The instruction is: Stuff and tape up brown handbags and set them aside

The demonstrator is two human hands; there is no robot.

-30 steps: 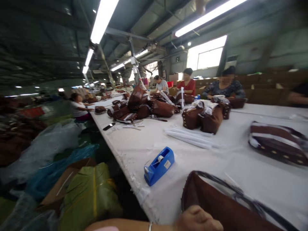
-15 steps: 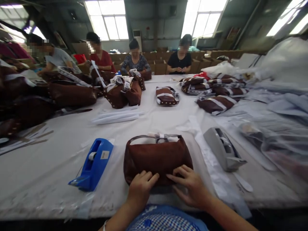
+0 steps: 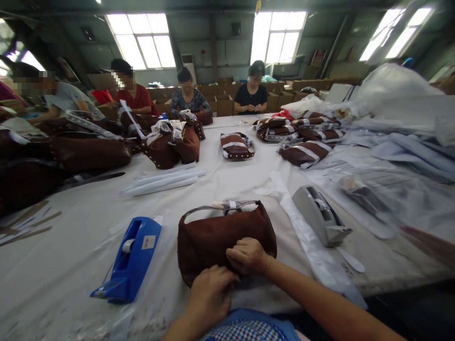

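A brown handbag (image 3: 209, 239) lies on the table right in front of me, its strap at the far side with a white wrap around the middle. My left hand (image 3: 212, 289) is closed on the bag's near lower edge, fingers bent over it. With its fingers curled, my right hand (image 3: 248, 255) presses on the front face, a little right of the middle. The two hands nearly meet, and their fingertips are partly hidden. Left of the bag stands a blue tape dispenser (image 3: 137, 258); a grey tape dispenser (image 3: 316, 218) is on the right.
Wrapped brown handbags (image 3: 307, 152) lie at the back right, and one handbag (image 3: 236, 146) at the back middle. More bags (image 3: 90, 151) are heaped at left. White paper rolls (image 3: 163, 180) and clear plastic bags (image 3: 377, 189) lie on the table (image 3: 85, 199). Several people sit across it.
My right hand has moved left along the bag's front, toward my left hand, and its fingers have curled in. The whole view has shifted slightly; the bag stays in place.
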